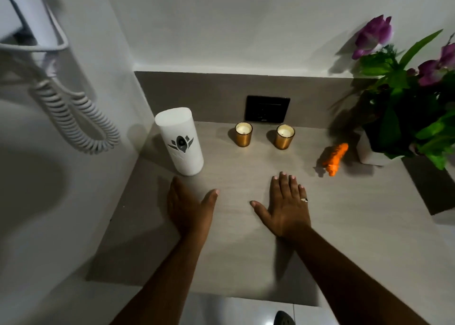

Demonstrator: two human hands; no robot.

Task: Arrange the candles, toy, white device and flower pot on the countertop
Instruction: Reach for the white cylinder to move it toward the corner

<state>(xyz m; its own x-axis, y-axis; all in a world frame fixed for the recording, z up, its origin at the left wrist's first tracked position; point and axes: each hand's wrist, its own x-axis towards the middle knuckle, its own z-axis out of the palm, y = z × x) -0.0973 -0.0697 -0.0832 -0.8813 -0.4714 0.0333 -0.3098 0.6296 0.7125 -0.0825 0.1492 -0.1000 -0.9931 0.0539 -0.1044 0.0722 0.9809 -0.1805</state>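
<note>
Head view: left hand (pixel 189 209) and right hand (pixel 286 205) rest flat, grip open, on the table (pixel 357 226). Behind stand white device (pixel 179 141), two candles (pixel 243 134) (pixel 284 136), orange toy (pixel 334 158), flower pot (pixel 369 153).

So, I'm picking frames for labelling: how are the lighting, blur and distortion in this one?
Head view: dim, with the light pooled mid-countertop around the candles; wide-angle bending bows the walls; the flower pot and orange toy at the right edge are soft and shadowed; the white device and both flat hands read clearly.
</note>
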